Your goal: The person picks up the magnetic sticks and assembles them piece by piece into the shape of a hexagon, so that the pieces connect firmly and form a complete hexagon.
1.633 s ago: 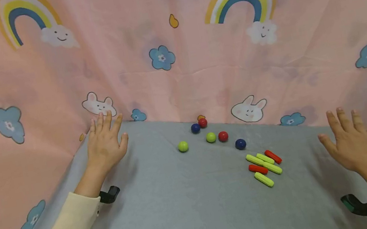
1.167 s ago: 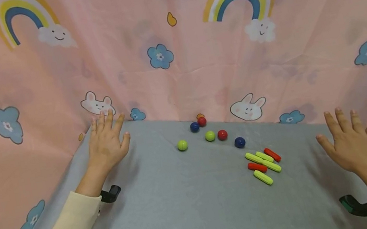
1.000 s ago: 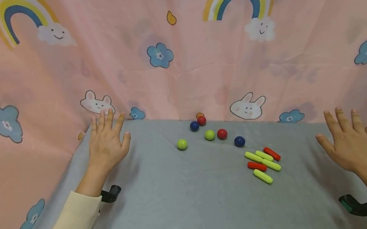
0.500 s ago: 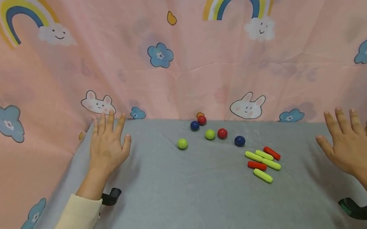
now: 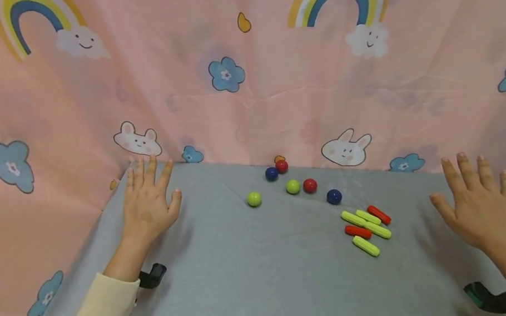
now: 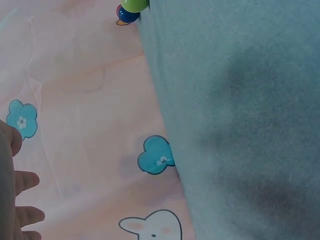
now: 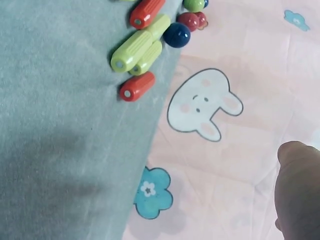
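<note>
"Inspecting head view: finding what?"

"Seeing left hand [image 5: 147,210] and right hand [image 5: 488,212] hovering well apart, outspread, holding nothing; seeing balls [image 5: 310,186] and rods [image 5: 358,231] lying between, on grey table [image 5: 257,298]. Possibly risking rolling from any brush against balls."

"Checking left wrist view?"

"Catching fingertips [image 6: 29,181] at left edge, touching no ball."

"Suspecting trouble in right wrist view?"

"Noting rods lying crowded, with blue ball [image 7: 177,35] just beside. Judging likely: dragging neighbouring rods when pinching one, owing to close packing; knocking blue ball by careless reaching."
</note>
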Available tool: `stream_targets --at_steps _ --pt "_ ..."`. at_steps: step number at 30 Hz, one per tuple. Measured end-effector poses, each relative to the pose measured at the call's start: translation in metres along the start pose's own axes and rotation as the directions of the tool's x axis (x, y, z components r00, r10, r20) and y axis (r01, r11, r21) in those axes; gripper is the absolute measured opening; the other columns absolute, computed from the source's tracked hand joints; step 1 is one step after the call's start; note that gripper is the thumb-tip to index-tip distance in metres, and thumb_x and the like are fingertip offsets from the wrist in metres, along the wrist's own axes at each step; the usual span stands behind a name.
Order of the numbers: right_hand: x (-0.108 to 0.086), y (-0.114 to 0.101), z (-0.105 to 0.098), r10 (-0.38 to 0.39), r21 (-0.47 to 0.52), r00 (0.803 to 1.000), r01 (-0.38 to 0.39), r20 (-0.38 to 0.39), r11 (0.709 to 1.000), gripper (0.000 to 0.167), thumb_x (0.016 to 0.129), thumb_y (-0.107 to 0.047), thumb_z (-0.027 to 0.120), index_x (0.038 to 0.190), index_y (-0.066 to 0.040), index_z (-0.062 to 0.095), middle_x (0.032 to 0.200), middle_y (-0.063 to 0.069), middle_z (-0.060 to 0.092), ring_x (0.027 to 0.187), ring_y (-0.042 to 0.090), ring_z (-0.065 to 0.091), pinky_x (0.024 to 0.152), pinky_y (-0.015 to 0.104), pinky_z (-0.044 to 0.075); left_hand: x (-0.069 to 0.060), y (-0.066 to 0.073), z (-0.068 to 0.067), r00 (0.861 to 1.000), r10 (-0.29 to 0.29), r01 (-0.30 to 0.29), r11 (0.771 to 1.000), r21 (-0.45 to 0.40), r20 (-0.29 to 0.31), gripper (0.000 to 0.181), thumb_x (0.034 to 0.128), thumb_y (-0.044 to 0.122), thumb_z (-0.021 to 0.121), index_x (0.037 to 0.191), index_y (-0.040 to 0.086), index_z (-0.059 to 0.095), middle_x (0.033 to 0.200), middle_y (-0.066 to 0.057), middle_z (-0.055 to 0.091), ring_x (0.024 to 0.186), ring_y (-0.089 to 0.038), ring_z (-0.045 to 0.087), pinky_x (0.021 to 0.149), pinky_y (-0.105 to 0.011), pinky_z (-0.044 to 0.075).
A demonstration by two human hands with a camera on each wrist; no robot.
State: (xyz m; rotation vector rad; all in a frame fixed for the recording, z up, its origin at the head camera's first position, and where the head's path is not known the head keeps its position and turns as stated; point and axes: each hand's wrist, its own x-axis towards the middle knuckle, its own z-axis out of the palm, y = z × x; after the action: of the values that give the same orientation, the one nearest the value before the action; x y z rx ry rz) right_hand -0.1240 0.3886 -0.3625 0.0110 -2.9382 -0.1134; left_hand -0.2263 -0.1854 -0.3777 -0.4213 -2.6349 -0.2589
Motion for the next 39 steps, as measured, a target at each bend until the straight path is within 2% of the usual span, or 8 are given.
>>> stream_targets --at_steps 6,12,20,24,30,34,37,39 --pt "-0.002 -0.01 -0.004 0.008 0.004 1.0 -0.008 -0.013 1.0 0.081 0.098 -0.054 0.038 0.155 -0.013 -0.002 0.159 0.025 -0.004 0.143 0.049 -0.014 0.108 0.07 -0.009 0.0 0.001 -0.002 1.0 0.001 -0.001 1.0 0.002 -0.012 0.059 0.0912 0.034 0.052 0.144 0.009 0.044 0.152 -0.026 0.032 0.142 -0.048 0.022 0.116 -0.058 0.015" --pt "-0.008 -0.026 -0.006 -0.031 -0.009 0.997 0.03 -0.075 0.999 0.076 0.095 -0.048 0.051 0.154 -0.013 0.019 0.151 0.029 0.025 0.138 0.056 0.016 0.102 0.074 0.018 0.001 0.01 0.006 0.998 0.053 -0.054 0.998 -0.022 -0.012 0.06 0.0884 0.036 0.056 0.142 0.01 0.047 0.145 -0.026 0.042 0.136 -0.049 0.034 0.112 -0.06 0.023" --pt "-0.015 -0.061 0.006 -0.121 0.14 0.99 0.13 -0.074 0.982 0.053 0.088 -0.031 0.067 0.13 -0.003 0.054 0.124 0.027 0.056 0.109 0.05 0.051 0.085 0.067 0.041 0.009 0.037 0.028 0.991 0.075 -0.053 0.981 -0.189 0.111 0.062 0.0878 0.04 0.059 0.141 0.011 0.048 0.145 -0.019 0.045 0.137 -0.041 0.036 0.107 -0.058 0.034" --pt "-0.017 -0.076 0.015 -0.124 0.268 0.992 0.119 0.001 0.956 0.046 0.087 -0.027 0.068 0.124 -0.002 0.059 0.118 0.026 0.061 0.105 0.046 0.056 0.085 0.063 0.044 0.016 0.05 0.042 0.977 0.096 -0.039 0.958 -0.283 0.19 0.062 0.0884 0.039 0.061 0.141 0.012 0.047 0.141 -0.015 0.05 0.132 -0.035 0.042 0.104 -0.054 0.038" --pt "-0.02 -0.09 0.028 -0.137 0.388 0.99 0.113 0.036 0.915 0.037 0.084 -0.021 0.072 0.114 -0.003 0.064 0.106 0.018 0.066 0.09 0.034 0.064 0.074 0.051 0.054 0.029 0.065 0.064 0.952 0.117 0.02 0.899 -0.437 0.284 0.061 0.0884 0.036 0.065 0.142 0.011 0.046 0.141 -0.01 0.05 0.13 -0.03 0.046 0.107 -0.047 0.038" --pt "-0.022 -0.098 0.035 -0.14 0.434 0.989 0.104 0.052 0.895 0.032 0.08 -0.018 0.075 0.107 -0.004 0.066 0.1 0.014 0.067 0.082 0.027 0.065 0.069 0.044 0.055 0.038 0.073 0.077 0.936 0.121 0.097 0.815 -0.571 0.332 0.06 0.0883 0.031 0.068 0.14 0.009 0.047 0.137 -0.012 0.051 0.124 -0.03 0.051 0.101 -0.043 0.045" --pt "-0.025 -0.103 0.039 -0.105 0.452 0.989 0.048 0.102 0.891 0.032 0.079 -0.02 0.077 0.105 -0.005 0.067 0.097 0.011 0.067 0.08 0.024 0.064 0.069 0.043 0.055 0.045 0.077 0.086 0.922 0.12 0.159 0.75 -0.643 0.368 0.06 0.0868 0.028 0.07 0.139 0.008 0.048 0.133 -0.013 0.053 0.118 -0.029 0.055 0.096 -0.038 0.049" --pt "-0.026 -0.105 0.041 -0.084 0.46 0.987 0.012 0.135 0.888 0.031 0.078 -0.021 0.077 0.103 -0.005 0.067 0.095 0.01 0.066 0.079 0.022 0.064 0.068 0.042 0.055 0.048 0.08 0.091 0.914 0.118 0.188 0.724 -0.664 0.388 0.059 0.0854 0.026 0.072 0.137 0.007 0.05 0.131 -0.013 0.055 0.116 -0.028 0.057 0.095 -0.036 0.05"
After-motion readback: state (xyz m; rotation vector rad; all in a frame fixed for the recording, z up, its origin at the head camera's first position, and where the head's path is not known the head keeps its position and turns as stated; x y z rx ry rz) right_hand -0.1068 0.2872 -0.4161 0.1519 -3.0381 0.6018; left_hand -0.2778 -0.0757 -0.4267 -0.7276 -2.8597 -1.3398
